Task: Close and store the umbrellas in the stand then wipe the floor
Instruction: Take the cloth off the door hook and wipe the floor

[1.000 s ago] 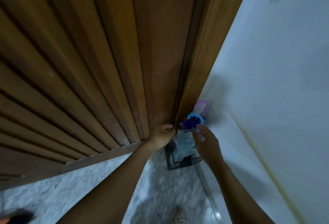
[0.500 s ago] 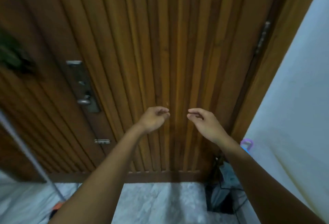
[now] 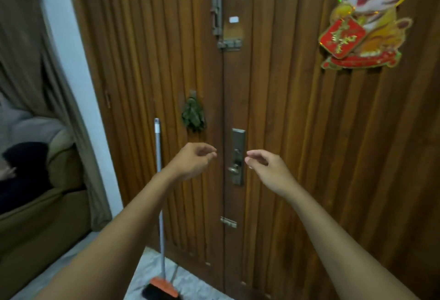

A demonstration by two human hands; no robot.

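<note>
Both my hands are raised in front of a wooden double door. My left hand (image 3: 194, 161) hovers with loosely curled fingers and holds nothing. My right hand (image 3: 266, 168) is level with it, also loosely curled and empty, just right of the metal door handle (image 3: 237, 156). A long-handled mop (image 3: 160, 204) with a grey pole and an orange and black head leans on the left door leaf, its head on the marble floor (image 3: 166, 273). The umbrellas and the stand are out of view.
An olive sofa (image 3: 35, 216) and a brown curtain (image 3: 62, 99) fill the left side. A green ornament (image 3: 193, 115) hangs on the door, a tiger decoration (image 3: 364, 16) is stuck at upper right, and slide bolts sit above and below the handle.
My view has swung up and left, from the umbrella stand in the door's right corner to the door's middle. Both hands left the umbrella handles and rose, empty.
</note>
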